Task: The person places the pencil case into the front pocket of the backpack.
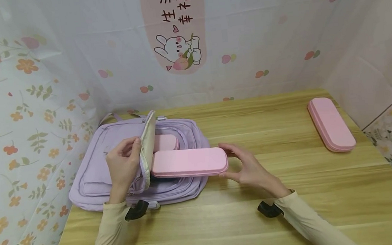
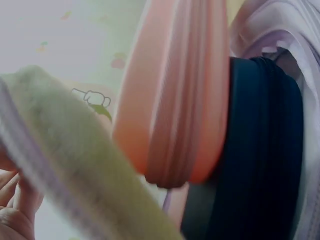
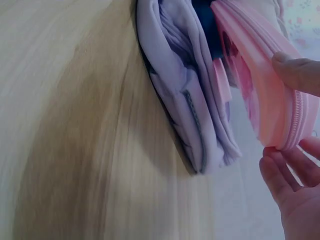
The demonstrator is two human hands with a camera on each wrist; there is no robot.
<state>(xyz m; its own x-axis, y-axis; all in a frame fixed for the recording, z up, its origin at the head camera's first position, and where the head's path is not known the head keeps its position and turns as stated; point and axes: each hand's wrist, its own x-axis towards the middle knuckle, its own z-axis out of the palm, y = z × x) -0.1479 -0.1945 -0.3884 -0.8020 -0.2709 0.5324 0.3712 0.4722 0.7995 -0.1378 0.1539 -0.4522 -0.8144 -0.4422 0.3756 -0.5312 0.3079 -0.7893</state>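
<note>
A lavender backpack (image 1: 94,158) lies flat on the table with its front panel folded up. My left hand (image 1: 124,165) pinches the edge of that cream-lined flap (image 1: 149,144) and holds it raised. My right hand (image 1: 247,166) grips the right end of a pink zippered pencil case (image 1: 189,162), thumb on one side and fingers on the other. Its left end reaches in under the flap, over the bag's opening. Another pink case (image 1: 167,142) lies inside the bag. A dark blue case (image 2: 260,150) shows in the left wrist view, beneath the held pencil case.
A third pink case (image 1: 332,124) lies at the table's right side. The wooden table (image 1: 278,224) meets a printed cloth backdrop (image 1: 251,36) behind and a floral cloth (image 1: 18,126) at the left. Black wrist mounts (image 1: 270,209) sit at both sleeves.
</note>
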